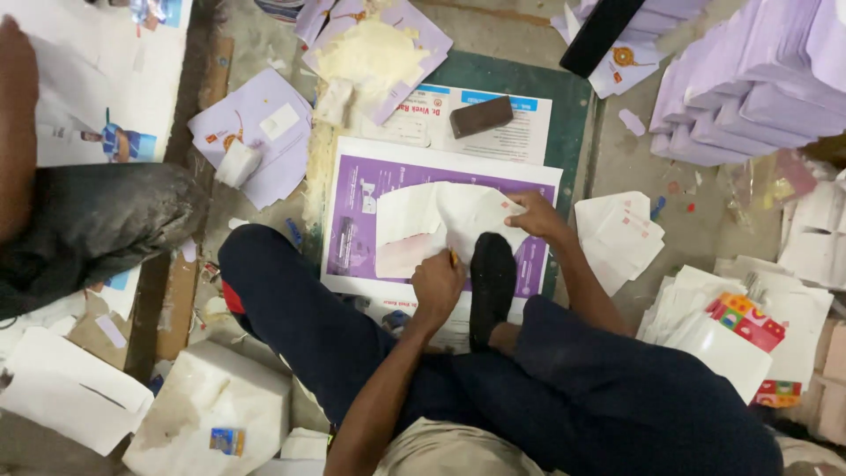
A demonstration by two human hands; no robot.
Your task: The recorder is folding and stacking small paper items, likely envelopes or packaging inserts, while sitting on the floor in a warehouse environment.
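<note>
I sit cross-legged on the floor over a purple printed sheet. On it lies a white paper envelope piece, partly folded. My right hand pinches the paper's right edge. My left hand is closed around a small yellowish stick-like tool, its tip at the paper's lower edge. My foot in a black sock rests on the sheet between my hands.
A dark brown block lies on printed sheets beyond. A pile of pale paste sits on lilac paper. Stacked lilac envelopes are at right, white envelopes beside me. Another person's leg is at left.
</note>
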